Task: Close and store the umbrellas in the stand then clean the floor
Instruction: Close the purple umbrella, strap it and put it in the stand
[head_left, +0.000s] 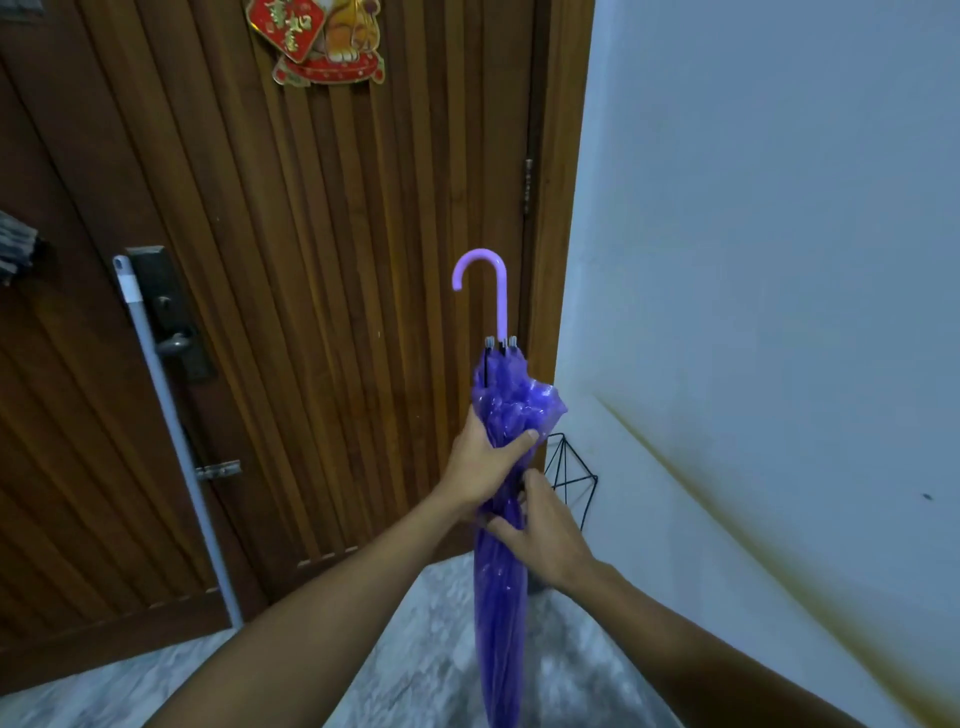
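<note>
Fingers hide umbrella strap

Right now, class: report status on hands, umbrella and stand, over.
Both hands, left hand and right hand, grip the umbrella. Umbrella closed, upright, handle up. Stand behind it by the wall, not yet used.

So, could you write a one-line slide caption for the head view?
Both hands, left and right, grip a closed purple umbrella, handle up, before a wooden door.

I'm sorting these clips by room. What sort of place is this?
Most likely a home entryway, just inside the front door. A slatted wooden door with a heavy lock and a red festive decoration fills the view, and a black wire umbrella stand sits in the corner.
</note>
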